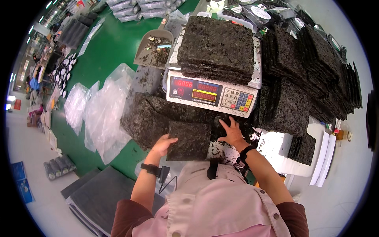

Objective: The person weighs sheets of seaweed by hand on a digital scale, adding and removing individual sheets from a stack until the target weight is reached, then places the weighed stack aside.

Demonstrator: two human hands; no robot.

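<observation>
My left hand (pixel 162 145) grips the left edge of a square stack of dried seaweed sheets (pixel 189 140), thumb on top. To its right, my right hand (pixel 232 131) is spread, its fingertips at dark seaweed (pixel 219 126) just below the scale; nothing is seen held in it. A digital weighing scale (pixel 194 90) with a lit red display and a keypad stands beyond both hands. On its platform lies a thick stack of seaweed sheets (pixel 217 47). More seaweed sheets (pixel 142 118) lie to the left of the stack in my left hand.
Tall leaning seaweed stacks (pixel 316 62) crowd the right side, with packaged seaweed (pixel 257 13) behind. A dustpan (pixel 154 47) holding scraps sits left of the scale. Clear plastic bags (pixel 108 112) lie further left, above the green floor. Large dark grey packs (pixel 103 192) are at lower left.
</observation>
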